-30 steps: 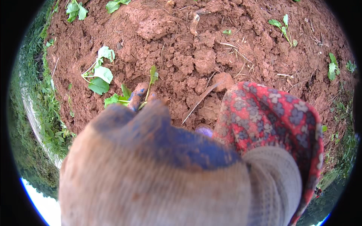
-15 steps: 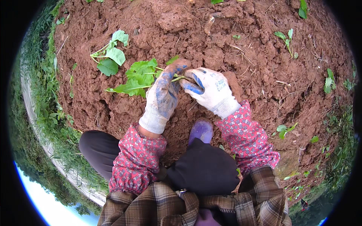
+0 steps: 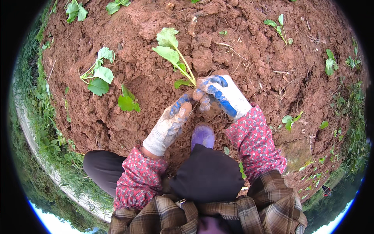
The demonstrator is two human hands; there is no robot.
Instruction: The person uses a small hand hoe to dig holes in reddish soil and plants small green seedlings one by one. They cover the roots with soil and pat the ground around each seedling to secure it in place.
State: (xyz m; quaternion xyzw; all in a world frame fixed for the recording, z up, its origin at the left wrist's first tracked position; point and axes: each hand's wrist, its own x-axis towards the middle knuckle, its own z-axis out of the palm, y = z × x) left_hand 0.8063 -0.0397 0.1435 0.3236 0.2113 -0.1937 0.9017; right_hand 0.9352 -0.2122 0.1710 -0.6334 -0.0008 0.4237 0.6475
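Note:
A leafy green seedling [image 3: 180, 58] stands upright between my hands, its pale stems running down to my fingertips. My right hand [image 3: 222, 93], in a white work glove with blue, soil-stained fingers, pinches the base of the stems. Just lower, my left hand [image 3: 171, 121], in a matching muddy glove, has its fingers closed at the thin root end, which the gloves mostly hide. A detached green leaf [image 3: 127, 100] lies on the reddish soil left of the seedling. Farther left rests another leafy seedling [image 3: 100, 74].
Lumpy reddish-brown soil [image 3: 148, 113] spreads around me, dotted with small plants such as one at the far right [image 3: 279, 28]. My purple boot [image 3: 203, 135] is planted below my hands. Grass [image 3: 46, 128] and a pale path [image 3: 41, 156] border the left side.
The seedling has swung from pointing left to upright, leaves away from me. A leaf now lies on the soil to the left. My left hand has moved down to the root end.

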